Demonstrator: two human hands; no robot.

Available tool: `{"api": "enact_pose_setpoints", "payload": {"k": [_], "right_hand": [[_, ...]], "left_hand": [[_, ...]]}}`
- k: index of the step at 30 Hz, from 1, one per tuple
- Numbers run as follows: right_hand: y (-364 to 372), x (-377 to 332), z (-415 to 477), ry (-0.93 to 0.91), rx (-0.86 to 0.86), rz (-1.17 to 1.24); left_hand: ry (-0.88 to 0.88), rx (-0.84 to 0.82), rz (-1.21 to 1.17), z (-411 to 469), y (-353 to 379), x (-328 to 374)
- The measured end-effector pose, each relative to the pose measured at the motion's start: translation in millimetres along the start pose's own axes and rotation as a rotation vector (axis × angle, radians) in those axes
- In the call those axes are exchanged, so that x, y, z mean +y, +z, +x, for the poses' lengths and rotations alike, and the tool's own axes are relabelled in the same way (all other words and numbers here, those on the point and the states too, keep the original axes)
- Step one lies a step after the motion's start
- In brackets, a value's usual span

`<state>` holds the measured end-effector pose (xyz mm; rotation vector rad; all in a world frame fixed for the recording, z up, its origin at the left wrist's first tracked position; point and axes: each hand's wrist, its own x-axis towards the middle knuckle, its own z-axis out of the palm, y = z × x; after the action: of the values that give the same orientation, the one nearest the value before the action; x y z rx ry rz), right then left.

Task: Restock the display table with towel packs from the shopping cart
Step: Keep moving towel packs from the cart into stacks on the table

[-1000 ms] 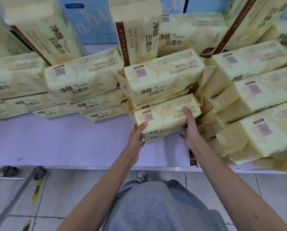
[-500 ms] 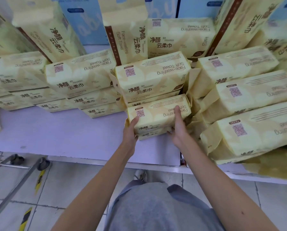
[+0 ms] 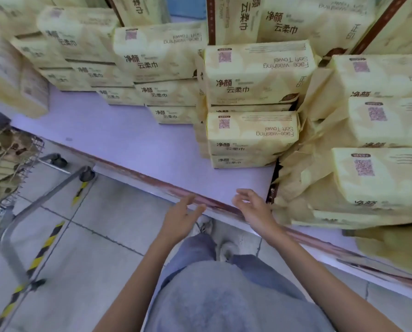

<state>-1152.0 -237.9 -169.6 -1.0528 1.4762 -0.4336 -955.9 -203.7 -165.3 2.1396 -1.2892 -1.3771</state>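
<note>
Head view: pale-yellow plastic-wrapped towel pack (image 3: 253, 133), released, lies atop the front stack (image 3: 243, 161) on the lilac counter (image 3: 128, 144); my left grip (image 3: 181, 219) and right grip (image 3: 253, 207), loose-fingered and empty, have drawn back, free for the wire shopping cart (image 3: 20, 178).

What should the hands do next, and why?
Probably turn left and reach into the cart for another pack. Both the left hand and right hand are open and empty at the table edge, the front pack lies on its stack untouched, and the cart seems to hold more packs.
</note>
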Motion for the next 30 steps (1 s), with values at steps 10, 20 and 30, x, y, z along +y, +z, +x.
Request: {"api": "enact_pose_setpoints", "payload": {"k": [10,20,30], "right_hand": [[19,48,-46,-0.089,-0.264,-0.413],[97,9,-36,-0.257,-0.492,-0.644],[242,-60,-22,-0.406,-0.669,-0.795]], "left_hand": [[-0.258,0.153,-0.151,-104,15,-69],[-0.395,0.362,-0.432,-153,-8,-123],[-0.502,0.497,-0.662,-170,-71,-203]]}}
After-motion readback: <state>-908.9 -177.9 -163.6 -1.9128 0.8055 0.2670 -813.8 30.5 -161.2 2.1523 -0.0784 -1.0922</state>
